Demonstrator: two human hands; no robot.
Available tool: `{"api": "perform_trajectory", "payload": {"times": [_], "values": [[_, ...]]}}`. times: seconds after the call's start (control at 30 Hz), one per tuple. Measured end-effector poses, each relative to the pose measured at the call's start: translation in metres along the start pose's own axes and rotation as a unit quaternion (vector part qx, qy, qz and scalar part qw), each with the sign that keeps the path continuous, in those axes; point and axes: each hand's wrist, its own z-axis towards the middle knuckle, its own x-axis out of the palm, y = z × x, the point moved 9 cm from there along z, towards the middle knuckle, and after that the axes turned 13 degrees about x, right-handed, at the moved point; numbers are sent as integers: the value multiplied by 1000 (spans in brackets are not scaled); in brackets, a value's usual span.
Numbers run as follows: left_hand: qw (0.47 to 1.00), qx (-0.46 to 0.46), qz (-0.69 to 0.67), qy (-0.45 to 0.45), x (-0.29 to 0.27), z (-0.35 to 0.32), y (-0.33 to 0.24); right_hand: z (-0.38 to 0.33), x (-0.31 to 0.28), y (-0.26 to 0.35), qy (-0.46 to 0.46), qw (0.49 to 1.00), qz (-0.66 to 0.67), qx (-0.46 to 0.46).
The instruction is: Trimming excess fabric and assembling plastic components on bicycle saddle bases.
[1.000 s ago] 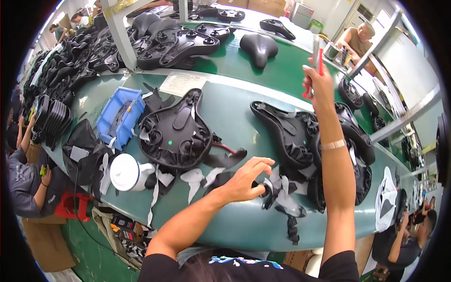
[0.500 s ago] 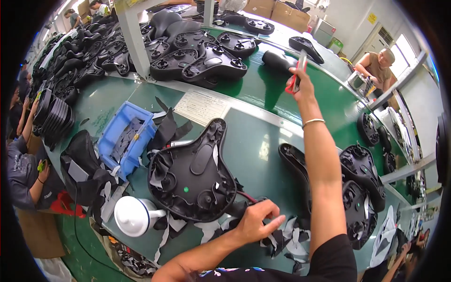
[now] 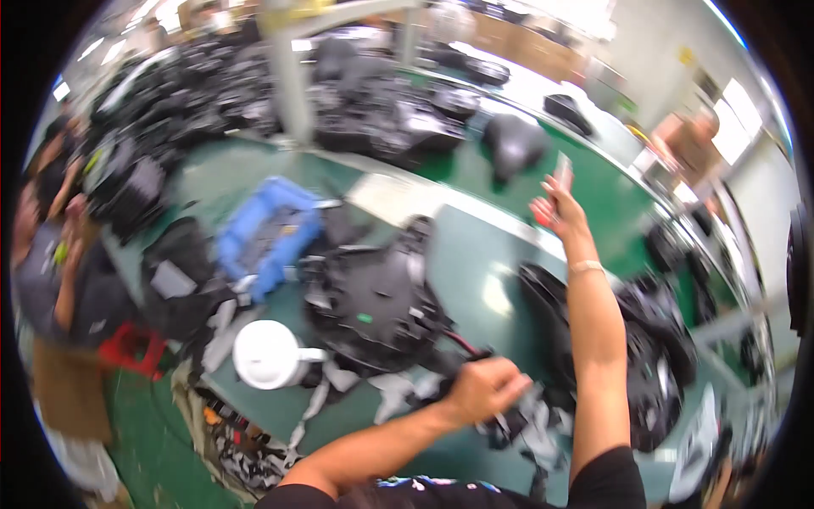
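Right hand [image 3: 561, 210] closed around a red-handled tool [image 3: 564, 170]; left hand [image 3: 485, 390] curled, contents unclear; the upturned seat [image 3: 366, 288] lies beside loose scraps [image 3: 392, 392], its completion too blurred to judge.

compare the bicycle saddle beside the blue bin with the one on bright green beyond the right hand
The near bicycle saddle lies underside up; the far bicycle saddle lies smooth side up. The near one's nose points away from the camera, the far one's toward it. Both are black.
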Motion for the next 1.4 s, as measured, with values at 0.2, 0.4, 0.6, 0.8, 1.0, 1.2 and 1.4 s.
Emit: {"api": "perform_trajectory", "payload": {"times": [0.2,0.4,0.6,0.8,1.0,1.2,1.4], "values": [[997,-26,-34,61,15,5,-10,104,-35,27,-15,995,-29,-94],[998,-15,-67,4,-3,3,-21,100,-8,59,22,994,51,-98],[989,115,23,-94,-3,4,-17,-168,61,78,20,989,-118,-91],[935,220,252,-119,-23,10,-76,-405,154,-27,-17,949,-314,-33],[976,13,-74,-202,-16,-36,-77,-477,123,-91,-27,974,-219,-57],[909,-316,-257,-87,-56,-90,-39,-504,-5,-159,-246,898,-354,-92],[888,-396,-225,59,-53,-78,-50,-511,50,-155,-108,670,-667,-307]]}}
